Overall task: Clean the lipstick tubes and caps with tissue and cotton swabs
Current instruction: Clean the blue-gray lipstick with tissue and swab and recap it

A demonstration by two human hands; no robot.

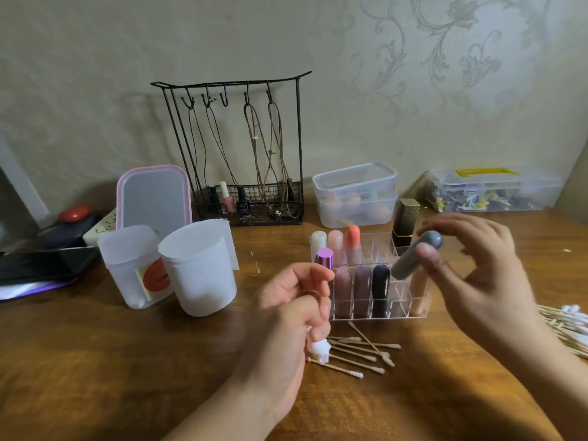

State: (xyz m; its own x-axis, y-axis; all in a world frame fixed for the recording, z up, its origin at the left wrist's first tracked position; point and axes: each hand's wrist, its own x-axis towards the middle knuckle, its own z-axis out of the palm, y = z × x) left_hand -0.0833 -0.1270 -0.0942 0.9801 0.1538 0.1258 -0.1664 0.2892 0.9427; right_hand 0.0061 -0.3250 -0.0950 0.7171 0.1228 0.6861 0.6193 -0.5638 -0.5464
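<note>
Wooden desk (95, 361): clear organizer (404, 308) w/ lipsticks; R hand (477, 268) pinches grey tube (416, 256), L hand (286, 316) grips tissue (319, 348).

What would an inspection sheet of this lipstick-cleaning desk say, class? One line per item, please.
Surface: wooden table, used cotton swabs lying loose on it.
Job's things: clear organiser holding lipsticks; grey tube; tissue wad; swab pile at right edge.
Clutter: two white cups, mirror, wire rack, lidded boxes.
Hands: right hand grips the grey tube; left hand holds the tissue wad.
Cables: nothing seen.
Surroundings: patterned wallpaper.
</note>
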